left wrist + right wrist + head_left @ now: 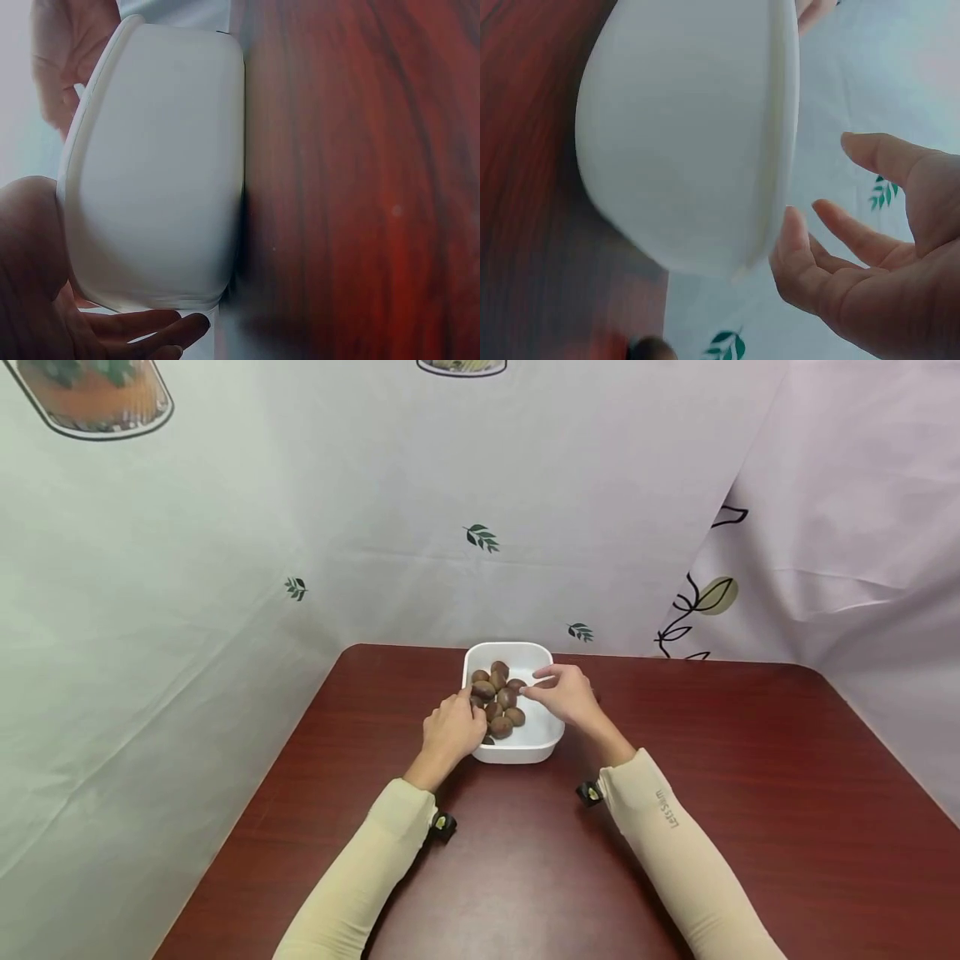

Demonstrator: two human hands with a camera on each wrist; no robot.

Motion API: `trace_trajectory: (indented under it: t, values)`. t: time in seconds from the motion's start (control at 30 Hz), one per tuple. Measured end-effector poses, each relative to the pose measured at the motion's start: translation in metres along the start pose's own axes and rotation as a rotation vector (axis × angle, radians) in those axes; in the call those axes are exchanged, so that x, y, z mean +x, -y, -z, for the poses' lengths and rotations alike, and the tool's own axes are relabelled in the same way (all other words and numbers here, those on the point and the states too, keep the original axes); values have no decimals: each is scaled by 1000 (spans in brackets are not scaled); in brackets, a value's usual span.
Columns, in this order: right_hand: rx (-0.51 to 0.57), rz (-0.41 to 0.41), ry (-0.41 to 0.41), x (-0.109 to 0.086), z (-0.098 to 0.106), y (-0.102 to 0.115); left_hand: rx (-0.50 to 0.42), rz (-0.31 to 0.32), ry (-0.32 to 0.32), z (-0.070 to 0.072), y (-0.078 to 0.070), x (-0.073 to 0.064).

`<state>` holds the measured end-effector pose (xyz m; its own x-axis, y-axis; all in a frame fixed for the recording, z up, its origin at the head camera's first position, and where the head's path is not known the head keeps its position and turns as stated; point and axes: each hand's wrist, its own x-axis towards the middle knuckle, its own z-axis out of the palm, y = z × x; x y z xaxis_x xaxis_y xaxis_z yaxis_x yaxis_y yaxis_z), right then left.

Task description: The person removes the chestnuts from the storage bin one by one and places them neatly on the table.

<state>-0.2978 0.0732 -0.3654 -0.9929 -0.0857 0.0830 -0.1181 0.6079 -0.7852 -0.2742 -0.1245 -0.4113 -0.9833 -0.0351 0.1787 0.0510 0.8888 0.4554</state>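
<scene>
1. White rectangular tub point(536, 745): rounded corners, smooth outer walls, standing on the reddish-brown worktop point(480, 877).
2. Brown oval fruits or nuts point(501, 727): shades vary, clustered toward the tub's left side. One rounded brown piece point(654, 349) lies right of the tub.
3. Left hand point(452, 727): at the left rim; cannot tell what its grip grasps.
4. Right hand point(566, 695): above the right rim, fingers parted, grip released.
5. Cream right sleeve point(652, 802): lettering appears to read "LetsSlim".
</scene>
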Motion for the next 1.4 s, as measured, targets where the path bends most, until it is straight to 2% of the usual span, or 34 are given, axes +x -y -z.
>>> trace_trajectory:
  t: [0.23, 0.6, 0.73, 0.93, 1.4]
  values:
    - [-17, 65, 60, -1, -16, 3, 3, -7, -3, -2, -1, 1]
    - [-19, 14, 195, -3, -35, 1, 5, -3, -5, -3, 0, 0]
    - [-9, -1, 214, -4, -39, 1, 9, -7, -11, -3, 0, 0]
    - [6, -21, 225, -2, -46, 1, 12, -7, -14, -3, -1, 2]
    - [-191, 74, 152, -3, -56, 2, 12, 1, -3, -5, 1, 3]
